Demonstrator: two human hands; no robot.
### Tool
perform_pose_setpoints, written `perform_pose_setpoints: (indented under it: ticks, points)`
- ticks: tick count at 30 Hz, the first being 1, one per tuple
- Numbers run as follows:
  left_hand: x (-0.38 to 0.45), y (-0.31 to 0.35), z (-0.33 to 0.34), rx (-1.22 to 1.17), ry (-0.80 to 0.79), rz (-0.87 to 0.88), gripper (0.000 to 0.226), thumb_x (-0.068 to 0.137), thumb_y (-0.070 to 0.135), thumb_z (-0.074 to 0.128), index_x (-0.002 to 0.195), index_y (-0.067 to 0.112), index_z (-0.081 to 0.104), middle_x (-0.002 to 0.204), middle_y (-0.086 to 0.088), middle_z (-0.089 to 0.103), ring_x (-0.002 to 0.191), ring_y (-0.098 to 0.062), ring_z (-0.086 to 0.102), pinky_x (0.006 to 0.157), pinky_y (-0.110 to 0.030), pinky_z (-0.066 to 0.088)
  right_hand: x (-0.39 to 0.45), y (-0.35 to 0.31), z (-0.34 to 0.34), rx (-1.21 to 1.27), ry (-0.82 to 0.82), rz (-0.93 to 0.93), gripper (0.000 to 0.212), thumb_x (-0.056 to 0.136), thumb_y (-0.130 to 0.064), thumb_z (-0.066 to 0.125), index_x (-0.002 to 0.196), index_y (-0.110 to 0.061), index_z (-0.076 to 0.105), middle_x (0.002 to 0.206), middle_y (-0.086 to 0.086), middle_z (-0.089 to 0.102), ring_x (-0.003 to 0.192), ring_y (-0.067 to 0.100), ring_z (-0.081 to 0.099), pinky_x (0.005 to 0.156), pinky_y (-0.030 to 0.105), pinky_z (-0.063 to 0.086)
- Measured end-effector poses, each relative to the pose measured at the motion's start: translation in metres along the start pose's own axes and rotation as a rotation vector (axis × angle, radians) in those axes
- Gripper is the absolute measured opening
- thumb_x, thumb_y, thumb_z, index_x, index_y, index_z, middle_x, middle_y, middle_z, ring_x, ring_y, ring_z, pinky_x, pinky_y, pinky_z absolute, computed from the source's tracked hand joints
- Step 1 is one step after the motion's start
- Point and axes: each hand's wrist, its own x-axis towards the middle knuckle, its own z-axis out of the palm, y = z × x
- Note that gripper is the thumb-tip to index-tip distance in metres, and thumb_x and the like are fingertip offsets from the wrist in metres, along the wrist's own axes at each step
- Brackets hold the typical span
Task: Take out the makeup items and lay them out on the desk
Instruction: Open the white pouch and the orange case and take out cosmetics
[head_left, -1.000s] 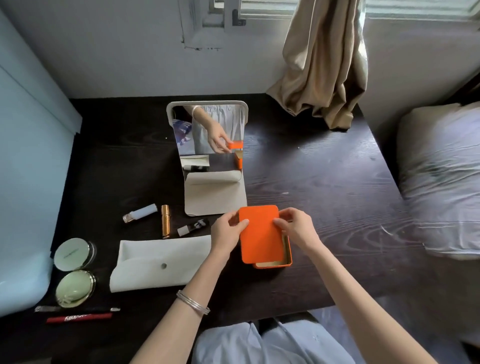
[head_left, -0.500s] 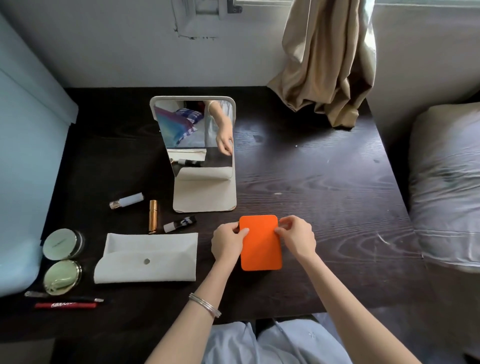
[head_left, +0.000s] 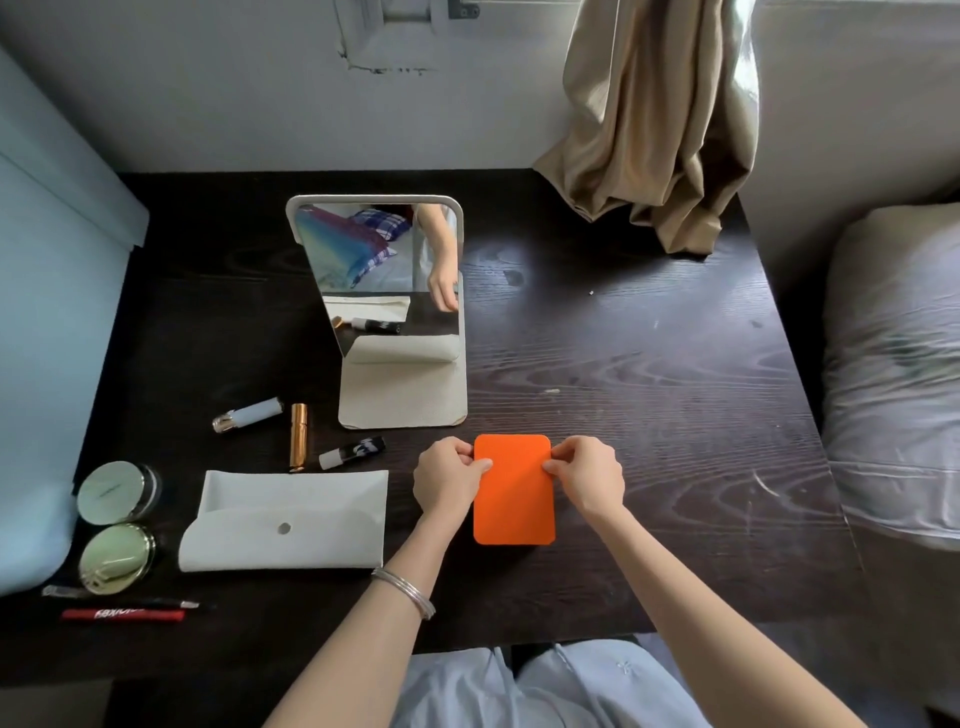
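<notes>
Two hands work one orange case (head_left: 513, 491): the left hand (head_left: 448, 480) pinches its left edge and the right hand (head_left: 587, 478) its right edge, thumbs on the lid. It lies flat on the desk (head_left: 649, 395), just right of the white pouch (head_left: 285, 519) — the landmark here. Beyond the pouch sit three small tubes; to its left, two round compacts (head_left: 117, 525) and pencils (already laid out). The step looks like setting down the closed case; next, probably, letting go and reaching for whatever remains.
</notes>
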Motion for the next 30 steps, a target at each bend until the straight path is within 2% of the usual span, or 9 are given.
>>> perform_pose_setpoints:
  ticks: [3, 6, 9, 11, 14, 16, 20, 26, 30]
  points:
    - [-0.001, -0.004, 0.0, 0.012, -0.027, 0.018, 0.027, 0.082, 0.033, 0.07, 0.104, 0.017, 0.064, 0.1, 0.001, 0.068, 0.094, -0.017, 0.062, 0.07, -0.027, 0.043, 0.001, 0.001, -0.006, -0.003, -0.075, 0.003, 0.017, 0.085, -0.026, 0.066, 0.1, -0.018, 0.068, 0.089, 0.0, 0.07, 0.081, 0.016, 0.064, 0.073, 0.027, 0.044]
    - [-0.004, -0.016, 0.001, 0.014, -0.12, 0.023, 0.036, 0.086, 0.041, 0.063, 0.112, 0.016, 0.062, 0.108, 0.0, 0.067, 0.097, -0.018, 0.062, 0.076, -0.028, 0.048, -0.005, 0.013, 0.0, 0.0, -0.192, 0.016, 0.028, 0.089, -0.036, 0.057, 0.108, -0.017, 0.067, 0.097, 0.005, 0.071, 0.09, 0.022, 0.067, 0.082, 0.036, 0.053]
    - [-0.008, -0.024, 0.002, -0.037, -0.154, 0.017, 0.039, 0.086, 0.037, 0.063, 0.118, 0.014, 0.059, 0.115, -0.002, 0.065, 0.102, -0.018, 0.061, 0.082, -0.028, 0.049, -0.016, 0.021, 0.009, 0.117, -0.279, 0.025, 0.037, 0.085, -0.032, 0.063, 0.116, -0.012, 0.063, 0.103, 0.007, 0.069, 0.092, 0.021, 0.067, 0.083, 0.041, 0.056]
    - [-0.009, -0.019, 0.0, -0.073, -0.122, 0.026, 0.035, 0.084, 0.031, 0.068, 0.114, 0.014, 0.06, 0.113, -0.002, 0.065, 0.102, -0.017, 0.061, 0.081, -0.027, 0.046, -0.017, 0.017, 0.008, 0.118, -0.262, -0.01, 0.043, 0.081, -0.03, 0.068, 0.12, -0.012, 0.061, 0.109, 0.007, 0.068, 0.098, 0.021, 0.065, 0.088, 0.041, 0.053]
    - [0.0, 0.007, -0.011, -0.127, -0.039, 0.092, 0.03, 0.082, 0.022, 0.069, 0.11, 0.013, 0.061, 0.112, -0.004, 0.066, 0.102, -0.019, 0.061, 0.088, -0.034, 0.048, -0.008, -0.003, -0.008, 0.165, -0.157, -0.033, 0.035, 0.079, -0.028, 0.069, 0.113, -0.017, 0.066, 0.104, 0.004, 0.07, 0.095, 0.02, 0.065, 0.089, 0.042, 0.052]
    - [0.01, 0.032, -0.017, -0.122, -0.011, 0.19, 0.037, 0.083, 0.014, 0.063, 0.12, 0.011, 0.058, 0.119, -0.006, 0.062, 0.109, -0.024, 0.059, 0.093, -0.036, 0.046, 0.009, -0.019, -0.021, 0.22, -0.092, -0.03, 0.034, 0.077, -0.027, 0.071, 0.11, -0.018, 0.068, 0.097, 0.004, 0.071, 0.095, 0.021, 0.066, 0.089, 0.043, 0.051]
    - [0.031, 0.087, -0.016, -0.025, -0.005, 0.304, 0.056, 0.088, 0.012, 0.052, 0.141, 0.006, 0.035, 0.136, -0.011, 0.038, 0.119, -0.029, 0.048, 0.098, -0.033, 0.036, 0.054, -0.05, -0.043, 0.298, 0.01, -0.05, 0.042, 0.076, -0.023, 0.071, 0.116, -0.016, 0.062, 0.087, 0.003, 0.066, 0.091, 0.026, 0.067, 0.086, 0.049, 0.052]
    - [0.069, 0.129, -0.007, -0.016, -0.066, 0.174, 0.07, 0.09, 0.015, 0.049, 0.147, 0.0, 0.012, 0.145, -0.016, 0.026, 0.125, -0.032, 0.042, 0.101, -0.036, 0.035, 0.099, -0.094, -0.065, 0.235, 0.014, -0.027, 0.036, 0.079, -0.021, 0.064, 0.115, -0.018, 0.063, 0.108, 0.007, 0.069, 0.1, 0.027, 0.065, 0.091, 0.043, 0.051]
    - [0.089, 0.145, -0.002, -0.037, -0.05, 0.104, 0.074, 0.09, 0.018, 0.051, 0.147, 0.001, 0.007, 0.148, -0.018, 0.023, 0.129, -0.035, 0.038, 0.103, -0.041, 0.035, 0.118, -0.111, -0.062, 0.201, 0.005, -0.039, 0.04, 0.079, -0.018, 0.063, 0.119, -0.019, 0.063, 0.115, 0.007, 0.067, 0.106, 0.027, 0.061, 0.09, 0.035, 0.048]
